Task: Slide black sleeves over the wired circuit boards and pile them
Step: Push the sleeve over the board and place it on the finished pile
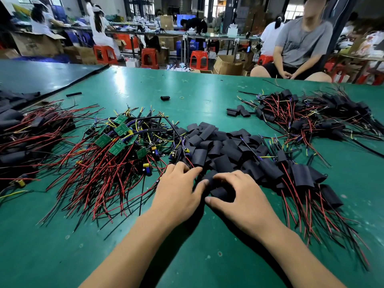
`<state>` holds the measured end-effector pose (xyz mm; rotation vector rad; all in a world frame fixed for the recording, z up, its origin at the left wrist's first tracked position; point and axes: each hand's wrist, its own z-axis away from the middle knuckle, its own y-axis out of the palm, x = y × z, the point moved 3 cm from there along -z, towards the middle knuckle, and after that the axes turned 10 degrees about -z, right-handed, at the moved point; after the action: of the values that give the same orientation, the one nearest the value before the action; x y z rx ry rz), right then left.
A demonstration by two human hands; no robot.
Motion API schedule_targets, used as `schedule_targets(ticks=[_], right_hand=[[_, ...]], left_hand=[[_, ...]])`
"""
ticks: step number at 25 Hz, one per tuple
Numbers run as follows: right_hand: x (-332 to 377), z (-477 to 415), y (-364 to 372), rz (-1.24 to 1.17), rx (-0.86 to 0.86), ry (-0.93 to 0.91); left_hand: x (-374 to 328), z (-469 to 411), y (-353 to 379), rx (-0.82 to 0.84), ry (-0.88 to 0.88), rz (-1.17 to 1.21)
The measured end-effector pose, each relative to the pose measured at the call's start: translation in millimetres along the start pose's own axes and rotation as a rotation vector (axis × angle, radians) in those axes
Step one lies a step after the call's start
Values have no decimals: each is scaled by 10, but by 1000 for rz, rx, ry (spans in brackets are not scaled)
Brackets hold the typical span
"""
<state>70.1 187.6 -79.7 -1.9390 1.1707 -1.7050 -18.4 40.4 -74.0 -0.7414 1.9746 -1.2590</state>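
- Right hand (243, 198): thumb and fingers curled round one black sleeve (220, 193), low on the green desk (87, 252).
- Left hand (178, 192): fingers fairly straight, tips resting on the near edge of the loose sleeve heap (218, 142); thumb touching a sleeve.
- Bare circuit boards (118, 142) with red and black wires: tangled, left of the heap.
- Sleeved boards (301, 177): piled just right of the hands; another pile (311, 115) far right.

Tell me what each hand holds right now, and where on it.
The right hand pinches a black sleeve across its width between thumb and fingers. Whether the left hand grips anything cannot be told.
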Motion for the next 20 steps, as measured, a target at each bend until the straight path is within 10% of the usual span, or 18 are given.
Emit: schedule_targets(ticks=[8, 15, 20], right_hand=[[-14, 5, -12, 14, -22, 19], [36, -3, -42, -67, -113, -8], [217, 40, -27, -496, 33, -90]], left_hand=[[42, -25, -180, -203, -152, 320], [164, -68, -328, -107, -475, 1470], [-44, 22, -243, 9, -339, 1201]])
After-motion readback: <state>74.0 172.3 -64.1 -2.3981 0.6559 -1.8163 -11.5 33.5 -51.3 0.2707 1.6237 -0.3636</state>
